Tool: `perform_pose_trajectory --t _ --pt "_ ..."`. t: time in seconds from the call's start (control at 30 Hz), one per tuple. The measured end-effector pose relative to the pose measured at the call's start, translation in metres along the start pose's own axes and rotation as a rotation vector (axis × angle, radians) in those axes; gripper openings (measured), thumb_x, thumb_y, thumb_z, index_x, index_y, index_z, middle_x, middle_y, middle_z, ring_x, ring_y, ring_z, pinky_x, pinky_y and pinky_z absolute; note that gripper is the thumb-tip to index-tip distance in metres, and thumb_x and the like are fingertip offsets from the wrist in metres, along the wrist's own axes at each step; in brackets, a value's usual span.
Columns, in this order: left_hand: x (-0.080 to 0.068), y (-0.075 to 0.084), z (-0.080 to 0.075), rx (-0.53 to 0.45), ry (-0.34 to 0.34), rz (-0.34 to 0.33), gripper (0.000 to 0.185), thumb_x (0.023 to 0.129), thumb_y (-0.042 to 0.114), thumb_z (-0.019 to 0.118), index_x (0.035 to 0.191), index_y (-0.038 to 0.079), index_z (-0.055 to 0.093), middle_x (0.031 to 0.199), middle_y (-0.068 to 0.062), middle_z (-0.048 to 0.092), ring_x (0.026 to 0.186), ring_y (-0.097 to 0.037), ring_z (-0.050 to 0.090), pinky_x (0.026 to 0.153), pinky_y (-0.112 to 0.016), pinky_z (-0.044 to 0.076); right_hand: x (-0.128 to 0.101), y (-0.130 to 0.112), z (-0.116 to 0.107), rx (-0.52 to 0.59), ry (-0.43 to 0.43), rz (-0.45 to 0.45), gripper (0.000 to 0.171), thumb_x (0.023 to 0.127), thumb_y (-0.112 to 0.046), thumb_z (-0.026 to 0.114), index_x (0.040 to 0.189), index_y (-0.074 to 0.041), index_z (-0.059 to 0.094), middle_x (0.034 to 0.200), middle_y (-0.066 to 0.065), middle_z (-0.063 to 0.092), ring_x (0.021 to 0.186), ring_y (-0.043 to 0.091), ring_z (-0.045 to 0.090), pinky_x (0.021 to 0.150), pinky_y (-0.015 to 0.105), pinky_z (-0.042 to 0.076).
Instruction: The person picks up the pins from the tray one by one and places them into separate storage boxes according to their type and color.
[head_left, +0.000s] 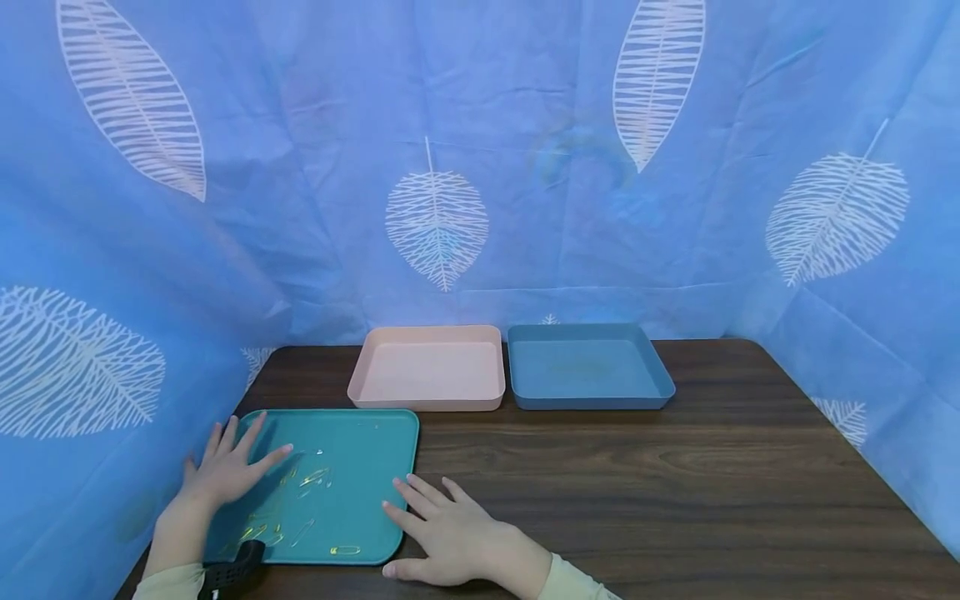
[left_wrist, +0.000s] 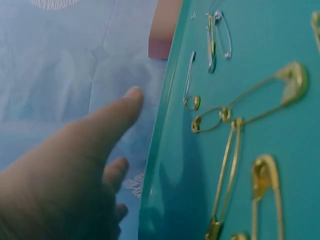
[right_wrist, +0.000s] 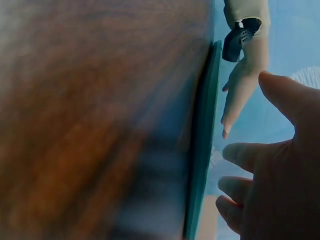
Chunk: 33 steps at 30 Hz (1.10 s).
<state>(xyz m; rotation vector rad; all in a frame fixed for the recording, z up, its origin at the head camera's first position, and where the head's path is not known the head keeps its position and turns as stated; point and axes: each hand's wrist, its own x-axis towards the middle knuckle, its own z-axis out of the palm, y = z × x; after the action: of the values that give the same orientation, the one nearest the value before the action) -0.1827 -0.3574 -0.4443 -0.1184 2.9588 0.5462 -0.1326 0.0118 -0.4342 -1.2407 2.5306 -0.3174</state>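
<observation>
A teal tray (head_left: 375, 467) lies at the left of the table. Gold and silver safety pins (head_left: 345, 550) are scattered over it; the left wrist view shows gold safety pins (left_wrist: 292, 85) up close, some overlapping. My left hand (head_left: 221, 477), fingers spread, is over the tray's upper left edge and holds nothing. By the tray's right edge is my right hand (head_left: 457, 537), its fingers extended toward the tray and nothing in its grasp. In the right wrist view the right hand (right_wrist: 280, 165) appears beside the tray's side wall (right_wrist: 202, 140).
Toward the back of the dark wooden table (head_left: 675, 492) stand a pink tray (head_left: 427, 403) and a blue tray (head_left: 592, 402), side by side. A blue cloth with white leaf prints (head_left: 525, 250) hangs behind and along both sides. A black camera (head_left: 236, 567) sits on the left wrist.
</observation>
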Motion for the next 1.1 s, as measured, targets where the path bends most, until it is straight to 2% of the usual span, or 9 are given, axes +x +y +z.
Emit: perform_pose_trajectory --t 0.2,0.3,0.43,0.63,0.87,1.1 --pt "0.002 -0.006 0.000 -0.020 -0.127 -0.038 0.104 0.088 0.073 0.045 0.157 0.011 -0.002 0.152 -0.040 -0.013 0.138 -0.060 -0.017 0.092 -0.086 -0.008 0.004 0.000 0.004 0.002 -0.052 0.016 0.070 0.096 -0.067 0.033 0.155 -0.032 0.023 0.165 -0.005 0.011 0.153 0.011 0.009 0.118 0.054 0.023" --pt "0.001 -0.007 -0.001 -0.007 -0.160 -0.039 0.106 0.087 0.073 0.046 0.156 0.008 -0.001 0.151 -0.043 -0.014 0.137 -0.062 -0.014 0.093 -0.086 -0.004 0.004 0.000 0.004 0.003 -0.058 0.008 0.070 0.096 -0.067 0.033 0.155 -0.031 0.024 0.165 -0.005 0.013 0.152 0.010 0.011 0.118 0.051 0.025" --pt "0.001 -0.006 -0.003 -0.002 -0.179 -0.034 0.108 0.087 0.072 0.048 0.155 0.002 0.002 0.149 -0.046 -0.011 0.136 -0.065 -0.009 0.095 -0.085 0.002 0.003 0.001 0.003 0.025 -0.066 0.002 0.071 0.096 -0.067 0.033 0.155 -0.028 0.024 0.164 -0.004 0.015 0.152 0.009 0.013 0.118 0.047 0.026" --pt "0.002 -0.002 -0.002 -0.041 -0.219 -0.021 0.110 0.087 0.070 0.050 0.154 -0.003 0.001 0.148 -0.047 -0.014 0.134 -0.066 -0.010 0.099 -0.083 0.008 -0.005 0.004 0.000 0.006 -0.061 0.013 0.075 0.095 -0.067 0.034 0.156 -0.025 0.023 0.164 -0.002 0.017 0.152 0.011 0.014 0.119 0.043 0.027" --pt "-0.009 0.009 -0.003 -0.081 -0.249 0.037 0.106 0.088 0.063 0.056 0.155 0.000 0.002 0.150 -0.045 -0.014 0.136 -0.066 -0.010 0.097 -0.083 0.010 -0.020 0.012 0.001 -0.010 -0.047 0.024 0.078 0.094 -0.071 0.033 0.156 -0.025 0.021 0.164 0.000 0.017 0.152 0.014 0.016 0.118 0.044 0.028" --pt "-0.017 0.023 0.003 -0.158 -0.287 0.094 0.103 0.089 0.057 0.059 0.157 0.006 0.001 0.154 -0.039 -0.015 0.139 -0.063 -0.009 0.097 -0.084 0.010 -0.044 0.021 0.001 -0.055 -0.003 0.031 0.079 0.094 -0.071 0.032 0.156 -0.024 0.022 0.163 0.006 0.020 0.151 0.021 0.021 0.115 0.050 0.032"
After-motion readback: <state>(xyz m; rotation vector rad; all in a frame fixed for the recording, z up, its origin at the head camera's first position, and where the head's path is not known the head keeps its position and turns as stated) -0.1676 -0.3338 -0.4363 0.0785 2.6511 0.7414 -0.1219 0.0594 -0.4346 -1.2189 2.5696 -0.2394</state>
